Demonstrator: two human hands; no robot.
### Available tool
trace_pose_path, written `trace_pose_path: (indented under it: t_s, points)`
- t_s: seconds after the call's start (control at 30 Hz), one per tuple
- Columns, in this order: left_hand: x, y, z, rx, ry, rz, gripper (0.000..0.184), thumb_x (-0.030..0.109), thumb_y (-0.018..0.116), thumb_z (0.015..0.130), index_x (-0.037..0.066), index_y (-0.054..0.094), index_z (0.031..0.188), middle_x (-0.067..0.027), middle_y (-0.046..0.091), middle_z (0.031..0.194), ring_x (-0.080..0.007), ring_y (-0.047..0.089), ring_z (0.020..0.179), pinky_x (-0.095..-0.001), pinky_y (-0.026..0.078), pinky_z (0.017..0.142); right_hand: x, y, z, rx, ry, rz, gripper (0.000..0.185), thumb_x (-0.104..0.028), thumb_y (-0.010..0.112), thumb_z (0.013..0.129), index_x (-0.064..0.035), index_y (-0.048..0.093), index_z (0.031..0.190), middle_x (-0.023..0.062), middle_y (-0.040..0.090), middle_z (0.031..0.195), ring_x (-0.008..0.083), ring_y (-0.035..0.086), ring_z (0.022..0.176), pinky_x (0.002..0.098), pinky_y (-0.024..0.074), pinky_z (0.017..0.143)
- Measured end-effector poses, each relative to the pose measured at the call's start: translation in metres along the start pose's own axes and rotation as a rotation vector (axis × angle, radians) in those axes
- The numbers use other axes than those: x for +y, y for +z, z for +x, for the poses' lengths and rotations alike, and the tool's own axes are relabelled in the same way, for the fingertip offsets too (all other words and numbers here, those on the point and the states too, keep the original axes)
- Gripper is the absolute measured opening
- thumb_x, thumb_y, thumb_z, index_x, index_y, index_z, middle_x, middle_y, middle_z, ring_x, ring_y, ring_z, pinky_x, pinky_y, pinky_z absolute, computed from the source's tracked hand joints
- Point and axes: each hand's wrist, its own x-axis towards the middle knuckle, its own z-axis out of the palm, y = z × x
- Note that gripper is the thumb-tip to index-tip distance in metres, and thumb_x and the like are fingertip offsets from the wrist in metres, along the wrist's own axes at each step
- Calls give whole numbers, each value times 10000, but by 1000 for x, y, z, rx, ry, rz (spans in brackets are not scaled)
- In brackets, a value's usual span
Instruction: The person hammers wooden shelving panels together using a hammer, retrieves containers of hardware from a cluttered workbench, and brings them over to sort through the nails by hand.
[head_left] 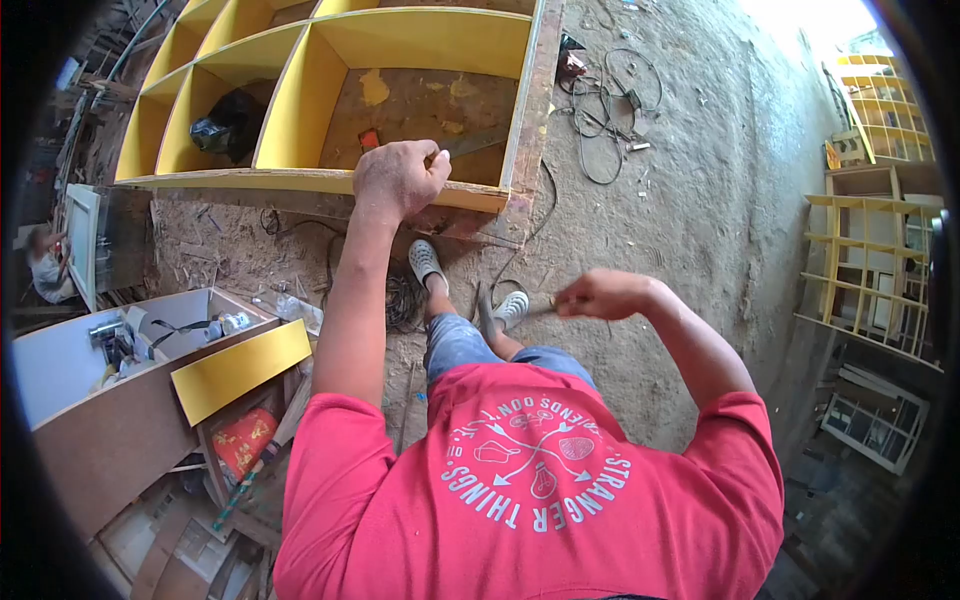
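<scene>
My left hand [402, 175] is a closed fist at the near edge of a yellow-painted wooden shelf unit [425, 42]; whether anything is inside the fingers is hidden. Out to the right and lower, my right hand [605, 293] grips the handle end of a hammer [487, 312]. The hammer's head hangs in front of my legs, close to one grey clog. Behind my left fist, a small red-orange object [369, 139] and a long flat blade-like piece [478, 142] lie in the unit's nearest large compartment. Another compartment holds a black plastic bag [235, 125].
Tangled cable [605, 110] lies on the dusty floor beside the unit. At left stands an open box of tools [150, 350] with a yellow board [243, 372] against it. Yellow lattice frames [870, 270] stand at right. Another person [48, 265] is at far left.
</scene>
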Motion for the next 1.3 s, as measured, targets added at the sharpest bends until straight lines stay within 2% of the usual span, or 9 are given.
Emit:
trace_pose_path:
  t_s: [0.17, 0.37, 0.43, 0.6, 0.73, 0.9, 1.03, 1.23, 1.3]
  points:
    - [4, -5, 0, -46, -9, 18, 393, 459, 567, 984, 150, 802, 1051, -185, 784, 985, -409, 751, 969, -528, 581, 879, 1, -18, -3, 415, 117, 101, 409, -382, 676, 1050, -43, 744, 1267, 200, 783, 1051, 307, 750, 942, 426, 573, 856]
    - [1, -1, 1, -13, 12, 32, 380, 447, 580, 975, 155, 819, 1015, -176, 789, 969, -406, 759, 936, -523, 597, 855, 15, 1, 1, -68, -156, -56, 417, -404, 703, 1023, -86, 752, 1289, 198, 785, 1092, 366, 757, 993, 449, 569, 885]
    - [1, -1, 1, -15, 4, 28, 382, 449, 577, 978, 155, 818, 1016, -177, 788, 970, -409, 758, 935, -524, 596, 855, -1, -14, -8, 497, 206, 8, 429, -419, 708, 1018, -88, 755, 1287, 196, 784, 1072, 369, 758, 986, 456, 573, 869]
    - [1, -1, 0, -19, 5, 27, 391, 460, 560, 991, 148, 795, 1019, -186, 780, 976, -420, 744, 959, -534, 576, 869, -10, 7, -6, -25, -53, -150, 392, -407, 699, 1023, -87, 769, 1238, 192, 782, 1076, 384, 748, 964, 486, 569, 849]
    - [2, -5, 0, -44, -9, 32, 392, 459, 554, 993, 151, 795, 1025, -187, 780, 987, -420, 745, 960, -536, 575, 874, -5, -8, -6, 545, 231, -60, 355, -388, 684, 1032, -134, 765, 1266, 185, 783, 1090, 353, 749, 1009, 463, 561, 890]
    - [1, 0, 0, -34, -6, 25, 396, 457, 544, 999, 152, 795, 1026, -187, 781, 990, -422, 744, 966, -541, 572, 882, 0, 20, 4, -76, -19, -117, 306, -333, 714, 1005, -121, 789, 1213, 169, 787, 1128, 354, 748, 1025, 429, 556, 928]
    - [1, -1, -3, -44, -15, 35, 400, 459, 537, 1003, 149, 790, 1008, -184, 780, 984, -419, 744, 974, -543, 572, 880, -5, -10, -3, 523, 219, 40, 392, -351, 708, 1027, -60, 747, 1288, 184, 781, 1175, 300, 757, 1037, 428, 566, 941]
    - [2, -4, -2, -48, 1, 33, 412, 464, 528, 1010, 137, 778, 988, -196, 772, 978, -427, 736, 971, -541, 570, 868, 11, 10, 7, -90, -60, -42, 391, -374, 727, 1016, -100, 761, 1292, 189, 787, 1145, 320, 754, 1045, 427, 555, 936]
    - [3, -5, -3, -62, -4, 32, 416, 465, 525, 1012, 134, 776, 983, -200, 769, 974, -429, 733, 967, -542, 569, 863, 11, -4, -1, 500, 240, 196, 394, -367, 729, 1011, -102, 758, 1301, 178, 787, 1157, 313, 755, 1047, 424, 555, 936]
